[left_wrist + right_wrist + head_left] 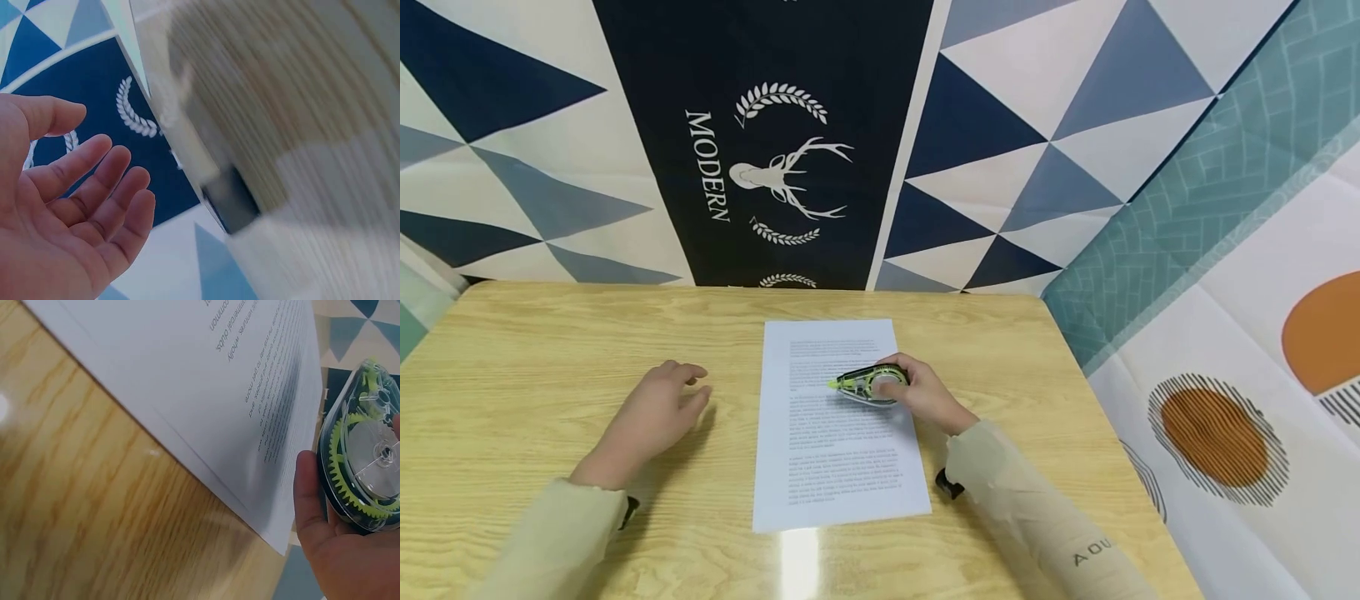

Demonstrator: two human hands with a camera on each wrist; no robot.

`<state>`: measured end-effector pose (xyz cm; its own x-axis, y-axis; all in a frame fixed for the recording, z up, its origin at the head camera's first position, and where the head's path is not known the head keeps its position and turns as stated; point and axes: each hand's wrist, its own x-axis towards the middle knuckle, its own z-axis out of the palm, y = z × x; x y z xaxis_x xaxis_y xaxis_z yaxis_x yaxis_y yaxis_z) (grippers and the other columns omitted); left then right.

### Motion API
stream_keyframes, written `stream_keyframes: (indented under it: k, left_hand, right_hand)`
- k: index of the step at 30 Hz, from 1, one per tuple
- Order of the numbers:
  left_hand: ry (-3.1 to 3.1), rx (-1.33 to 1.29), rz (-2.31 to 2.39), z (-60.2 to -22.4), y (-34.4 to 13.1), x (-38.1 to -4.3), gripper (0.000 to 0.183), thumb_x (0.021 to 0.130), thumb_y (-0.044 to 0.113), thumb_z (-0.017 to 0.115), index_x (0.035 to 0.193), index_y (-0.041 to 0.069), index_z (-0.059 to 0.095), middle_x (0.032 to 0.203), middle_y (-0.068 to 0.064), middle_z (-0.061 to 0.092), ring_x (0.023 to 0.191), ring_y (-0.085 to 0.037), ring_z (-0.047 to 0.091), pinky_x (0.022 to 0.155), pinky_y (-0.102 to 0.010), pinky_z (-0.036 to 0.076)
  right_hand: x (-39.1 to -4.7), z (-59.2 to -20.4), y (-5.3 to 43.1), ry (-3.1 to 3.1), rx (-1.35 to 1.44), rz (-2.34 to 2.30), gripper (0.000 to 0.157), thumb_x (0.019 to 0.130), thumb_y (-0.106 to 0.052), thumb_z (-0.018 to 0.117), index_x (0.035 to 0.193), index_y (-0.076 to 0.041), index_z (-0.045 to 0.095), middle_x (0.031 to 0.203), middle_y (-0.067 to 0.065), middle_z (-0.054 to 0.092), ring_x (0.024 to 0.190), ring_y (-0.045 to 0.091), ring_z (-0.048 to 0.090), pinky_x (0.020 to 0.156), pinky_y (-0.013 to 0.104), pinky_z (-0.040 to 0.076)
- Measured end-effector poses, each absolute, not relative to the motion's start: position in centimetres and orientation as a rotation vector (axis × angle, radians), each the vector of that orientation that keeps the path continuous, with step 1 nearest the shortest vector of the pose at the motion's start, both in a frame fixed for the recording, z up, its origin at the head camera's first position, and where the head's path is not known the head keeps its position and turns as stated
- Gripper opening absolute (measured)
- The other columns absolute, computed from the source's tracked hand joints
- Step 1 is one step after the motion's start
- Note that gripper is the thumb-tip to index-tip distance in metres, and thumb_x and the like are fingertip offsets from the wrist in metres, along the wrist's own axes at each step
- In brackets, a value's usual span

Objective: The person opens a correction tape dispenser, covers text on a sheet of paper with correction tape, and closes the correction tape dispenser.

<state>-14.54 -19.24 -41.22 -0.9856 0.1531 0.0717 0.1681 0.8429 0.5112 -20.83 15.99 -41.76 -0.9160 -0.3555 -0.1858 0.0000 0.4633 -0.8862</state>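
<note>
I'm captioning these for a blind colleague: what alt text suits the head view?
A person's right hand holds a green and black correction tape dispenser over a printed sheet on a wood-grain table. The left hand, holding nothing, is left of the sheet. Behind, a patterned backdrop reads MODERN.

Brightly lit wood-grain bench (550,350) with white glare; soft shadow beside the left hand (655,417); left-wrist view partly blurred.

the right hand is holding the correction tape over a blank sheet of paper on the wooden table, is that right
Not quite: the sheet of paper isn't blank; the head view shows printed paragraphs on it. The right hand is holding the correction tape over that sheet on the wooden table.
</note>
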Motion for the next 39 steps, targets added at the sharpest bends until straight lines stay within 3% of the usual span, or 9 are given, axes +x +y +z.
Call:
stream_keyframes:
  k: [9,18,27,39]
  left_hand:
    - [-2.963,-0.348,-0.810,-41.6,-16.0,-15.3,0.033,0.092,0.020,0.054,0.114,-0.004,0.058,0.105,-0.019,0.061,0.100,-0.036,0.056,0.083,-0.048,0.048]
    - [-2.978,-0.398,-0.678,-42.6,-13.0,-16.1,0.032,0.087,0.019,0.060,0.108,-0.004,0.063,0.091,-0.011,0.060,0.081,-0.023,0.055,0.075,-0.039,0.048]
    - [-3.022,-0.423,-0.608,-43.1,-11.4,-16.5,0.033,0.085,0.021,0.063,0.109,-0.003,0.063,0.093,-0.011,0.061,0.084,-0.024,0.057,0.078,-0.039,0.049]
    - [-3.054,-0.477,-0.551,-43.4,-10.4,-16.8,0.029,0.084,0.020,0.064,0.102,-0.002,0.065,0.085,-0.008,0.057,0.075,-0.020,0.050,0.071,-0.034,0.045]
  right_hand:
    - [-21.1,-42.0,15.7,2.387,-0.252,-1.445,0.032,0.088,-0.013,0.062,0.119,-0.011,0.056,0.116,0.008,0.061,0.097,0.015,0.058,0.083,0.030,0.045]
    - [-21.6,-42.1,15.2,2.404,-0.284,-1.398,0.033,0.091,-0.016,0.060,0.123,-0.015,0.053,0.119,0.006,0.058,0.100,0.016,0.056,0.085,0.032,0.044]
    - [-22.1,-42.1,14.6,2.429,-0.303,-1.356,0.031,0.091,-0.016,0.060,0.122,-0.015,0.054,0.117,0.005,0.060,0.099,0.017,0.056,0.085,0.033,0.044]
    - [-22.6,-41.8,13.6,2.438,-0.287,-1.347,0.033,0.091,-0.016,0.060,0.123,-0.015,0.053,0.119,0.008,0.058,0.102,0.019,0.055,0.088,0.035,0.043]
